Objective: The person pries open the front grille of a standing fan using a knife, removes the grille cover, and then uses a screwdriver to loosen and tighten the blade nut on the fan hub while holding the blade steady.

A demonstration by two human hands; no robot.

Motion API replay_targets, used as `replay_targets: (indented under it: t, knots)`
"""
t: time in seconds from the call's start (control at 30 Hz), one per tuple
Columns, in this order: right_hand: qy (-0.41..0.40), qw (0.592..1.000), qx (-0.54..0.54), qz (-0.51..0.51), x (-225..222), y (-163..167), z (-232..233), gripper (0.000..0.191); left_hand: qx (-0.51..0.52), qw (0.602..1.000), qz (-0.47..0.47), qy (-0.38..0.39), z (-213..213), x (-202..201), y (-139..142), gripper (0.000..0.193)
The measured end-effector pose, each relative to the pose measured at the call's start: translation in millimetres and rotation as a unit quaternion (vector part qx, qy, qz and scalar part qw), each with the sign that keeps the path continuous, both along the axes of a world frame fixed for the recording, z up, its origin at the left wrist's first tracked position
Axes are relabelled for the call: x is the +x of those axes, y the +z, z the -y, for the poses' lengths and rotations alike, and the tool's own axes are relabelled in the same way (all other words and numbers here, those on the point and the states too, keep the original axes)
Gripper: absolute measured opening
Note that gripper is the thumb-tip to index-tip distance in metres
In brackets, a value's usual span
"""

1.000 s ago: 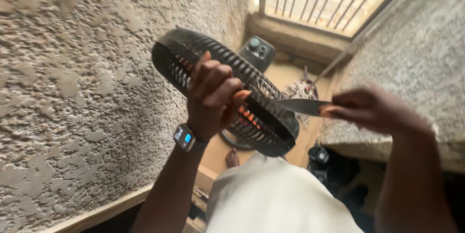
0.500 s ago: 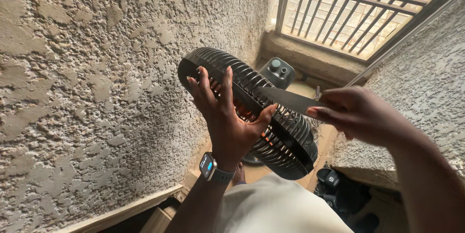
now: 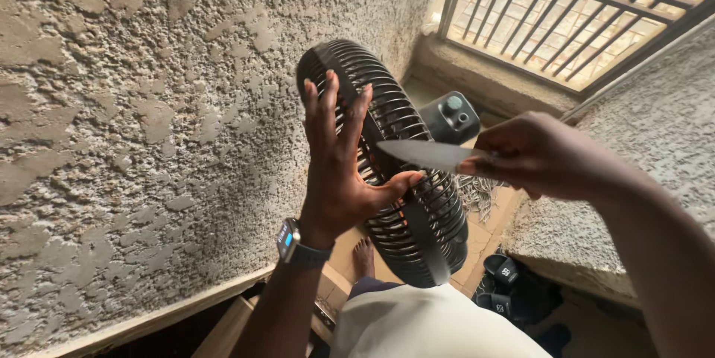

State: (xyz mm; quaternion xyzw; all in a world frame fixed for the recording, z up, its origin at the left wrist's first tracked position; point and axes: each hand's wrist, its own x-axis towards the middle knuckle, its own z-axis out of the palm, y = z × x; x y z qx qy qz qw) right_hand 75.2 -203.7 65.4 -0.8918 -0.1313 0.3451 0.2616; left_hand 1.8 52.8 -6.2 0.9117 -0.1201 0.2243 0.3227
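Black fan (image 3: 402,179) up in mid-frame, held off the ground btwn the two hands, close to the rough plaster wall (image 3: 134,120) on the left. Round wire cage, thin curved ribs all the way round, solid dark band along the rim; it's tilted, seen nearly edge-on. Behind it, the motor housing (image 3: 450,116), dark w/ a round knob on top.

Left hand (image 3: 339,172) — flat and wide, fingers spread and pointing up, palm pressed against the cage face, thumb hooked out to the right across the ribs. Not gripping, just bracing. Smartwatch (image 3: 292,243) on that wrist, screen lit blue.

Right hand (image 3: 540,153) — closed round a knife (image 3: 424,153), handle hidden in the fist, grey blade pointing left, tip just above the left thumb and over the grille. Can't tell if the blade touches the ribs.

Below: bare foot (image 3: 363,257) on tiled floor, dark sandals (image 3: 503,283) lower right, barred window (image 3: 573,16) top right.
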Motion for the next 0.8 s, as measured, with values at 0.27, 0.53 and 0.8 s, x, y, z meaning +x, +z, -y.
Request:
replay_targets:
  t: [0.27, 0.53, 0.8]
  knots:
    - [-0.07, 0.995, -0.027, 0.072, -5, 3, -18, 0.045, -0.007, 0.99, -0.081, -0.112, -52, 33, 3, 0.139]
    - [-0.063, 0.991, -0.024, 0.119, 2, 5, -51, 0.055, -0.043, 0.955, -0.275, -0.097, -67, 50, 27, 0.138]
    - [-0.021, 0.985, -0.136, 0.108, 12, 2, -56, 0.042, -0.053, 0.949, -0.27, -0.151, -74, 65, 27, 0.135]
